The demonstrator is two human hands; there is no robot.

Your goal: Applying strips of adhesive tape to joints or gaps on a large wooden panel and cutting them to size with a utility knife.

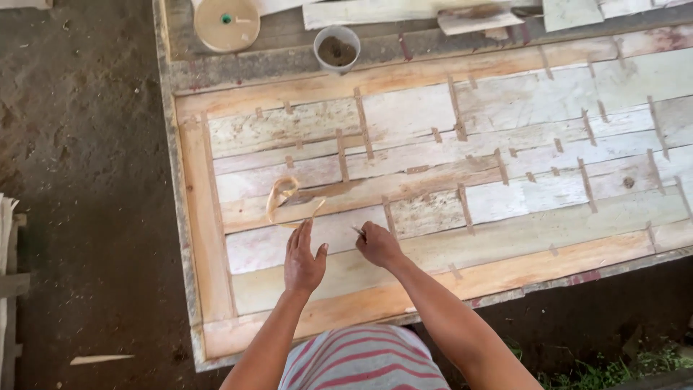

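Note:
A large panel of pale wooden strips point(520, 137) joined with short brown tape pieces lies on a table. My left hand point(303, 260) rests flat on the panel near its front left, fingers together, touching the end of a curled loop of tan tape point(289, 198). My right hand point(377, 245) is just to the right, fingers closed around a small thin tool point(358, 231) whose tip points at the wood. The tool is mostly hidden in my fist.
A white cup with brown contents point(337, 48) and a round tan tape roll point(227, 23) stand at the table's far edge. Loose wood offcuts point(476, 16) lie beyond. Dirt floor point(79, 180) spreads to the left; grass point(613, 368) at bottom right.

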